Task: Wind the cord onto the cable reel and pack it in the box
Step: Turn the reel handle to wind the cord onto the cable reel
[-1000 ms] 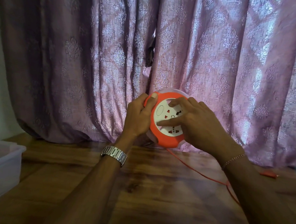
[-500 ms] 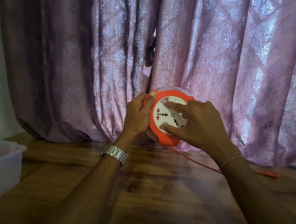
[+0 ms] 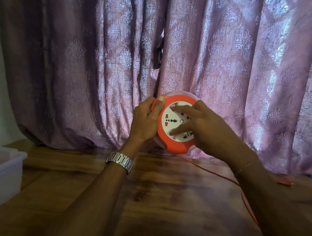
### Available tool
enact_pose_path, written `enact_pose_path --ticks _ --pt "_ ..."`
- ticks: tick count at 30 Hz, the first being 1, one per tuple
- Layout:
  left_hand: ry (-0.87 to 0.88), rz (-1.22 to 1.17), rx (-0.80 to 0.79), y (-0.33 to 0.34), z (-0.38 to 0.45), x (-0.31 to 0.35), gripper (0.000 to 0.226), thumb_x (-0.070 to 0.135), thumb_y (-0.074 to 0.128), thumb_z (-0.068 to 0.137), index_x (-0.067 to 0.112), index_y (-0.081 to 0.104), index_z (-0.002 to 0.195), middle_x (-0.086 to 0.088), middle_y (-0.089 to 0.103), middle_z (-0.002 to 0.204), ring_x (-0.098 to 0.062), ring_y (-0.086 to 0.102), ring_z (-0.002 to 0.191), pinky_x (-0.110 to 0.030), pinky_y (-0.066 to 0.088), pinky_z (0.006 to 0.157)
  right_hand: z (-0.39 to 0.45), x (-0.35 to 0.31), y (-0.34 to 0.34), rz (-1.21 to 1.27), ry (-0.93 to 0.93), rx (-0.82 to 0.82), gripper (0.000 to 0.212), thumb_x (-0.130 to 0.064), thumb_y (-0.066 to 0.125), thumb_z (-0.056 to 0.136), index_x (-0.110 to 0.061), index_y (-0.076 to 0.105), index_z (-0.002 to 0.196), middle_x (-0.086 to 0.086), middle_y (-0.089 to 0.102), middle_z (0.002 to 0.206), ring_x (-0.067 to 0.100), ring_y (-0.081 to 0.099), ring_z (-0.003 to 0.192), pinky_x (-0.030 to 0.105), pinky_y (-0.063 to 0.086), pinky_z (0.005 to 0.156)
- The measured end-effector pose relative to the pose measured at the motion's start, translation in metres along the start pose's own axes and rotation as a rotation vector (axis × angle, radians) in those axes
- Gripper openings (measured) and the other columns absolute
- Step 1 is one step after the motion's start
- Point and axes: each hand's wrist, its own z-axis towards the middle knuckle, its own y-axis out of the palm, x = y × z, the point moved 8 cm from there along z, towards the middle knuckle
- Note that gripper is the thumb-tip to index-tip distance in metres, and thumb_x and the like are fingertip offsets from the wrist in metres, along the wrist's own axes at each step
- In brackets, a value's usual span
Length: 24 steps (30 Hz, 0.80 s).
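Observation:
A round orange cable reel (image 3: 177, 146) with a white socket face is held upright above the wooden table (image 3: 165, 191). My left hand (image 3: 146, 121) grips its left rim, thumb over the orange edge. My right hand (image 3: 205, 128) lies on the white socket face with fingers spread and pressing it. An orange cord (image 3: 221, 176) runs from under the reel across the table to the right and passes under my right forearm. Its orange plug (image 3: 284, 181) lies on the table at the far right.
A translucent plastic box (image 3: 2, 172) stands at the left edge of the table. A purple patterned curtain (image 3: 173, 55) hangs right behind the reel along the table's far edge.
The white socket face has turned under my right fingers, which shifted over it. The left hand keeps its grip on the rim. The cord on the table has shifted.

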Motion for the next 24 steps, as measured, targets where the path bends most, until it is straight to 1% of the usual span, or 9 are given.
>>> enact_pose_path --ticks 2,6,9,14,16,19,20,22,24 --pt "-0.003 0.008 -0.006 0.0 0.0 -0.001 0.057 0.065 0.047 0.09 0.011 0.051 0.07 0.003 0.054 0.061 -0.019 0.047 0.062 -0.045 0.043 0.063 0.0 -0.001 0.0 -0.055 0.002 -0.005 0.046 -0.006 0.08 0.065 -0.041 0.075 0.094 0.0 0.058 0.134 0.032 0.051 0.104 0.041 0.046 0.075" --pt "0.001 0.029 -0.014 0.0 0.0 -0.001 0.052 0.065 0.048 0.09 0.018 0.048 0.066 0.009 0.051 0.055 -0.013 0.044 0.058 -0.037 0.039 0.06 -0.001 0.001 0.0 -0.151 0.037 0.007 0.04 -0.021 0.076 0.074 -0.05 0.071 0.1 -0.002 0.056 0.132 0.031 0.049 0.104 0.04 0.039 0.073" --pt "0.009 0.026 -0.006 -0.001 0.002 -0.001 0.054 0.063 0.048 0.091 0.016 0.049 0.067 0.008 0.05 0.055 -0.011 0.043 0.058 -0.035 0.038 0.059 0.0 0.001 0.0 -0.17 0.051 0.021 0.042 -0.023 0.07 0.078 -0.054 0.066 0.105 -0.001 0.054 0.132 0.03 0.05 0.102 0.04 0.039 0.071" --pt "0.008 0.036 -0.009 -0.002 0.002 0.0 0.051 0.063 0.048 0.091 0.019 0.046 0.065 0.007 0.049 0.058 -0.015 0.045 0.06 -0.04 0.04 0.062 -0.001 0.0 -0.002 -0.161 0.05 0.07 0.05 -0.019 0.066 0.076 -0.056 0.063 0.109 0.003 0.056 0.126 0.03 0.053 0.099 0.039 0.041 0.069" --pt "0.01 0.05 -0.009 -0.001 0.002 0.0 0.051 0.063 0.048 0.092 0.019 0.046 0.065 0.007 0.049 0.057 -0.016 0.045 0.059 -0.041 0.041 0.062 -0.001 0.001 -0.002 -0.166 0.06 0.06 0.048 -0.022 0.059 0.077 -0.057 0.062 0.111 0.004 0.057 0.124 0.03 0.054 0.1 0.039 0.041 0.069" --pt "0.016 0.058 -0.021 0.0 0.001 0.0 0.051 0.064 0.046 0.092 0.02 0.048 0.066 0.008 0.051 0.058 -0.015 0.048 0.06 -0.039 0.042 0.062 -0.002 0.004 -0.002 -0.136 0.095 0.037 0.049 -0.034 0.038 0.076 -0.059 0.059 0.113 0.004 0.057 0.12 0.028 0.056 0.097 0.039 0.043 0.069" --pt "0.017 0.059 -0.021 0.001 0.001 0.0 0.05 0.063 0.047 0.092 0.02 0.048 0.066 0.008 0.052 0.059 -0.015 0.048 0.06 -0.038 0.042 0.062 -0.003 0.006 -0.002 -0.124 0.105 0.038 0.052 -0.035 0.036 0.075 -0.059 0.057 0.115 0.004 0.057 0.117 0.027 0.056 0.096 0.039 0.043 0.07" --pt "0.013 0.047 -0.008 0.0 0.001 0.0 0.049 0.058 0.049 0.094 0.019 0.047 0.065 0.008 0.05 0.058 -0.013 0.046 0.06 -0.038 0.04 0.062 -0.004 0.009 -0.001 -0.116 0.13 0.046 0.052 -0.041 0.043 0.076 -0.059 0.05 0.124 0.004 0.057 0.108 0.026 0.057 0.092 0.038 0.042 0.071" --pt "-0.008 0.021 0.007 -0.001 0.001 -0.001 0.048 0.053 0.05 0.096 0.015 0.05 0.067 0.005 0.052 0.059 -0.015 0.047 0.06 -0.038 0.04 0.062 -0.005 0.017 -0.004 -0.09 0.196 0.095 0.054 -0.062 0.049 0.076 -0.054 0.048 0.13 0.002 0.062 0.095 0.025 0.061 0.087 0.037 0.044 0.073"
